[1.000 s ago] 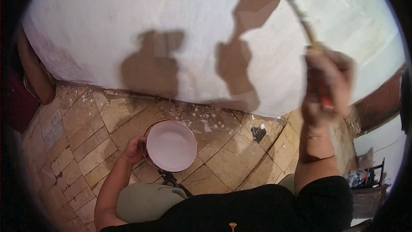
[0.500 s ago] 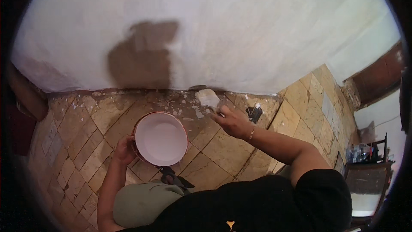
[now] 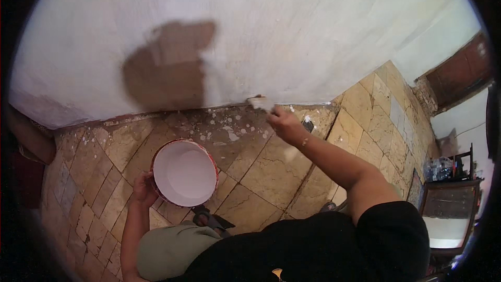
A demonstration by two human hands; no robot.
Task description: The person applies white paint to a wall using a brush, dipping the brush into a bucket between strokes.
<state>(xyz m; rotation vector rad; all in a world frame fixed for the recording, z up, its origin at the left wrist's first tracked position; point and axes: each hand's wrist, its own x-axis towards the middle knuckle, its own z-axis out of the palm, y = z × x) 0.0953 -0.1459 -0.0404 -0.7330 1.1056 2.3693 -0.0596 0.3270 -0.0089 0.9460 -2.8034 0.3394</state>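
Left hand [image 3: 144, 189]: fingers curled closed at the side of a bucket [image 3: 168, 163], gripping its left edge; how far the fingertips reach behind it cannot be told; bucket red-rimmed, pale inside, mouth upward, directly right of these fingers.

Right hand [image 3: 286, 125]: fingers folded together around a paintbrush [image 3: 260, 104], its handle mostly hidden in the grip; whitish brush head just beyond the fingers, leftward, at the foot of the wall; whether the bristles touch cannot be told; bracelet [image 3: 305, 141] at the wrist, below the fingers.

Surface: wall [image 3: 323, 36], whitish, streaked, ahead of both sets of fingers; dark shadow upon it, up and left of the right fingers; floor [image 3: 261, 177], tan tile with dark joints, beneath both hands; white splashes left of the right fingers.

Room: dark wooden cabinet [image 3: 450, 204], far right of the right fingers, clear bottles [image 3: 438, 168] near its top; red-brown panel [image 3: 459, 75], farther off, above the cabinet.
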